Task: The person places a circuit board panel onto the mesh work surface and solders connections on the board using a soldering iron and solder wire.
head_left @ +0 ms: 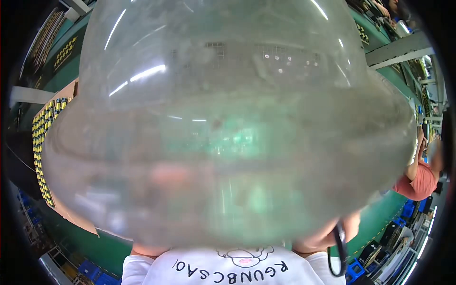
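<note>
A large translucent plastic piece (228,156) fills most of the head view, very close to the camera; its exact kind cannot be told. Light streaks reflect off its surface, and what lies behind shows only as a green and grey blur. Below its lower right edge, part of my right arm and possibly hand (350,227) shows, with a black strap (338,249) beside it. My right fingers cannot be made out. On the left only a bit of my forearm (147,249) appears under the plastic's lower edge; my left hand is hidden behind it.
On the left, rows of small yellow-and-black parts (42,147) stand on a cardboard sheet (78,222). Grey beams (401,50) cross at the upper right. A co-worker in a red shirt (420,183) is at the right. Blue crates (90,270) are at the lower left.
</note>
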Motion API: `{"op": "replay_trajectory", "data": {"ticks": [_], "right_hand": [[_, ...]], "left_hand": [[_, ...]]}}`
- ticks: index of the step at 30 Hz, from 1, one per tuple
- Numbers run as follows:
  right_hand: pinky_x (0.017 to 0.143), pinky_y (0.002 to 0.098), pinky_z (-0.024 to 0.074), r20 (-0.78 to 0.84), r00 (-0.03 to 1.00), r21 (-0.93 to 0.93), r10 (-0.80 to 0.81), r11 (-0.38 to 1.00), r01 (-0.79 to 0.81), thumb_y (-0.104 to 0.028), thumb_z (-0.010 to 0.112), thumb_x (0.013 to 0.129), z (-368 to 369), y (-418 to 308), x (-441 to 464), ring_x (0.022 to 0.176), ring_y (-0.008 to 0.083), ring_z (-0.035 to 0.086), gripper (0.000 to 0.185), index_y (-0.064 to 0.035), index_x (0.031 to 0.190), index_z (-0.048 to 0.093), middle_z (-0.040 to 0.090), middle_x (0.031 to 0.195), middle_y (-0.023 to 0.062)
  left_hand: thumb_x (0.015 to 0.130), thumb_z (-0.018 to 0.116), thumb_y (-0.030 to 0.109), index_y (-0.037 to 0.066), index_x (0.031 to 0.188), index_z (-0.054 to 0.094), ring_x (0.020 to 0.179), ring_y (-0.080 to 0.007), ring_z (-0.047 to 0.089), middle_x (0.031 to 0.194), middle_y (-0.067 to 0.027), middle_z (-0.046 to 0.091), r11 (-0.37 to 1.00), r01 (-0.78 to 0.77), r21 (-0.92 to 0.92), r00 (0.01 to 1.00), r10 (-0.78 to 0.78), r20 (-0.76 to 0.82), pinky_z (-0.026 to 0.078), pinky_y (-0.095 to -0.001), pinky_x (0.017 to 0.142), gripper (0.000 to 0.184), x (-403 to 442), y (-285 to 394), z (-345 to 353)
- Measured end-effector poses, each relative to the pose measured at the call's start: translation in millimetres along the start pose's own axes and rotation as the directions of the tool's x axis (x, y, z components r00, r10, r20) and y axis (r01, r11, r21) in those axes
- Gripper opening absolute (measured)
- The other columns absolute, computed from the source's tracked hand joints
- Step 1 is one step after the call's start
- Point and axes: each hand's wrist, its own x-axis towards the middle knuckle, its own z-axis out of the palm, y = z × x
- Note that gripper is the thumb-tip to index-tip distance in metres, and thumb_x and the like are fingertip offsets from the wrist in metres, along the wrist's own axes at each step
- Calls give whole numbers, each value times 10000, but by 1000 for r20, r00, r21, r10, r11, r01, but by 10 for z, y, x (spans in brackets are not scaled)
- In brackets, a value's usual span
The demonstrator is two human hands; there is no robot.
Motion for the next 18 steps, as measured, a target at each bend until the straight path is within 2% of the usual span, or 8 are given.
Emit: {"op": "replay_trajectory", "data": {"ticks": [2,4,5,8,11,12,15,18], "right_hand": [[590,236,479,-256,962,72,98,994,-82,-173,463,966,-17,195,-104,623,146,601,282,38,1121,567,649,773,139],[567,224,454,-425,897,-76,121,983,-169,-117,472,961,-49,465,-12,619,121,574,249,40,1117,585,647,793,126],[565,219,446,-368,887,-98,279,937,-336,-97,479,955,-83,513,51,613,110,562,239,42,1108,598,648,796,117],[562,207,431,-299,831,-70,469,858,-510,-55,495,939,-82,480,148,595,89,542,215,47,1073,628,654,810,104],[551,223,435,-265,945,-97,193,970,-225,-95,507,935,-152,389,23,559,112,550,219,54,1048,621,660,789,119],[571,252,480,-271,920,-32,284,952,-304,-142,529,924,-98,183,-1,579,146,598,242,59,1027,618,663,753,136],[585,290,536,30,995,72,92,993,-94,-133,590,877,-30,6,-27,624,206,655,254,72,1025,616,673,762,157],[552,283,541,219,965,99,-146,987,127,-44,631,811,33,-14,121,590,211,649,262,106,1026,611,676,775,166]], "left_hand": [[684,652,-105,5,942,676,568,-196,562,737,-91,602,1000,-1,3,1000,1,8,442,-271,492,281,-12,1,-5],[684,657,-103,12,951,684,570,-192,561,742,-85,599,1000,0,9,1000,0,11,441,-270,491,292,-17,-5,-3],[684,662,-102,18,960,692,572,-188,559,748,-80,595,1000,1,16,1000,-1,14,440,-270,491,302,-17,-6,2],[686,673,-101,27,972,701,565,-168,552,748,-71,592,1000,22,19,1000,-22,12,434,-263,485,315,-30,2,21],[692,677,-105,30,981,702,553,-135,537,748,-63,591,999,43,10,999,-43,20,423,-248,473,321,-33,13,32],[692,677,-105,30,981,702,553,-135,537,748,-63,591,999,42,10,999,-42,23,423,-248,473,321,-33,14,36],[692,679,-113,30,977,705,534,-113,516,746,-55,587,999,50,5,999,-50,15,411,-236,459,320,-30,22,43],[691,679,-118,28,975,707,518,-103,502,740,-51,581,998,61,11,998,-61,19,404,-230,449,321,-20,18,40]]}}
